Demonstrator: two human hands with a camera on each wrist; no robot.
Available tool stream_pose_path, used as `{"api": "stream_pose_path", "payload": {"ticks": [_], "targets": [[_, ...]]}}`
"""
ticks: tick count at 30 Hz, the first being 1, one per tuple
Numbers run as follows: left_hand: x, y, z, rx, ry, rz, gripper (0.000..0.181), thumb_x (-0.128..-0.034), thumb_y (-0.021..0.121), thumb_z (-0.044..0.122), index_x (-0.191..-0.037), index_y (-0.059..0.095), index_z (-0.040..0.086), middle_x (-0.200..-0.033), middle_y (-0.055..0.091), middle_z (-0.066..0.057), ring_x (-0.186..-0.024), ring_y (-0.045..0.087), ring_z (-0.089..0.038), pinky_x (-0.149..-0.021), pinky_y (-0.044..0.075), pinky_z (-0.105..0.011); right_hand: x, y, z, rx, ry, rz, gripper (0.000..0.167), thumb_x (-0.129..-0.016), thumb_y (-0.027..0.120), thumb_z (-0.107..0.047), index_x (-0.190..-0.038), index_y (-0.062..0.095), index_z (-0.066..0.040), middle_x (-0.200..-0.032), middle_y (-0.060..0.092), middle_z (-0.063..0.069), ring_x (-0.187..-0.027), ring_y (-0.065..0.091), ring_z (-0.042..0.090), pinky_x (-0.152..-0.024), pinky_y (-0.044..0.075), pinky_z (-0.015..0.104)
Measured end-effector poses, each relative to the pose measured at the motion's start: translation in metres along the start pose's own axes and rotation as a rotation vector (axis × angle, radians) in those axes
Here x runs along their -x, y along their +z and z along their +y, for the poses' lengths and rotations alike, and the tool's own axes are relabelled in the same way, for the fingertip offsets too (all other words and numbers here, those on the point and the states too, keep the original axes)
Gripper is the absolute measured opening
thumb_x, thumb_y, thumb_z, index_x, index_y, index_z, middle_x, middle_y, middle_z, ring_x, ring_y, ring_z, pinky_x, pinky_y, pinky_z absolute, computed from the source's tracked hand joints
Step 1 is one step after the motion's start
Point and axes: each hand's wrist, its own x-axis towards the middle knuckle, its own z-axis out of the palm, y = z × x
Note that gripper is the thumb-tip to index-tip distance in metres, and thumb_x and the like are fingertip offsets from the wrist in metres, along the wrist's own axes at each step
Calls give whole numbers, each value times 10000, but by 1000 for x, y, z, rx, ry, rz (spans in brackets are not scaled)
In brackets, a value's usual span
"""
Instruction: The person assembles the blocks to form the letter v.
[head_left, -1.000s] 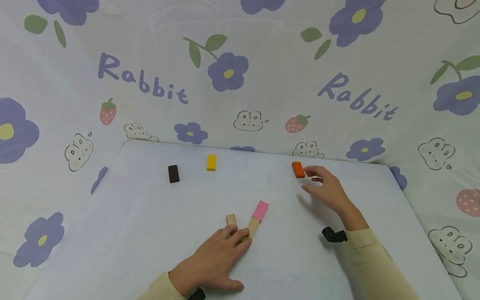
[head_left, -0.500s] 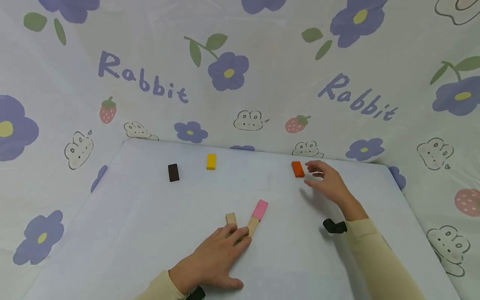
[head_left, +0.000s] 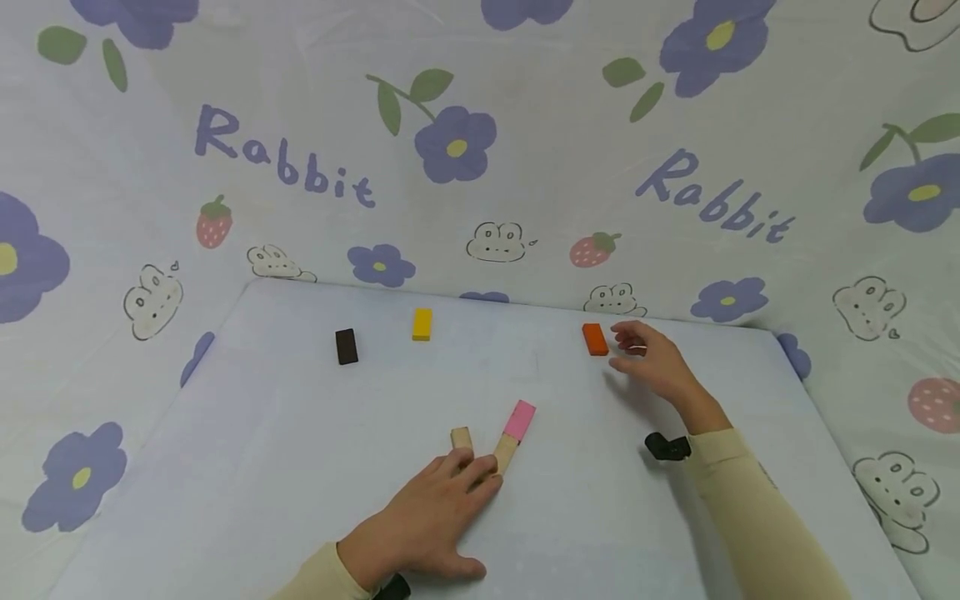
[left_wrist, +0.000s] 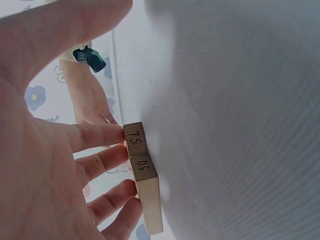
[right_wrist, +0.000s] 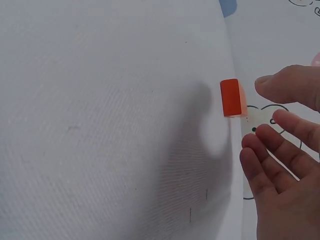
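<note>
With fingers spread and fairly straight, my left hand (head_left: 423,521) touches natural wooden blocks near the table's middle. One wooden block (head_left: 461,437) shows past its fingertips; another wooden block (head_left: 507,452) slants away with a pink block (head_left: 520,422) against its far end. In the left wrist view the fingertips touch a block marked 75 (left_wrist: 135,140) and a longer one marked 50 (left_wrist: 149,200). The fingers cover part of these blocks. My right hand (head_left: 656,362) hovers just right of an orange block (head_left: 596,339), apart from it, its loosely bent fingers holding nothing.
A dark brown block (head_left: 347,347) and a yellow block (head_left: 422,325) lie toward the back left of the white table (head_left: 247,450). A patterned cloth (head_left: 525,192) hangs behind the table's back edge. A black wrist device (head_left: 667,447) is at the right sleeve.
My right hand has drawn slightly back from the orange block, leaving a small gap. The left hand and all the blocks stay where they were.
</note>
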Motion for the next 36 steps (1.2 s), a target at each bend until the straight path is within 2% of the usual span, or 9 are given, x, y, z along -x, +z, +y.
{"api": "stream_pose_path", "payload": {"ticks": [13,20,30,36], "targets": [[2,-1,3,-6,1,13,942,-833,826,663,-1554,554,121,-1598,446,-30,-1395,402,-260,-1157,418,-419,-10,-1,2,5,13,-19,594,-994,756,-80,-1528,510,9,-1430,568,257,-1343,537,437,-1193,397,582],[2,4,2,-26,13,52,940,-818,833,664,-1534,569,116,-1576,462,-39,-1370,414,-263,-1133,440,-418,-17,-2,3,-21,32,-32,615,-988,758,-73,-1544,504,-2,-1473,547,251,-1370,530,448,-1163,426,602],[2,0,4,-11,-4,28,931,-835,825,648,-1552,558,118,-1595,444,-29,-1392,399,-259,-1148,424,-418,-26,0,5,-22,57,-67,616,-996,704,-60,-1572,487,-28,-1525,524,235,-1381,506,442,-1148,441,615],[2,4,4,-6,-6,30,935,-835,814,660,-1555,559,121,-1592,448,-31,-1392,396,-259,-1155,420,-418,-31,2,1,13,47,-86,627,-983,711,-40,-1569,489,-21,-1522,522,245,-1368,503,441,-1145,443,615]]}}
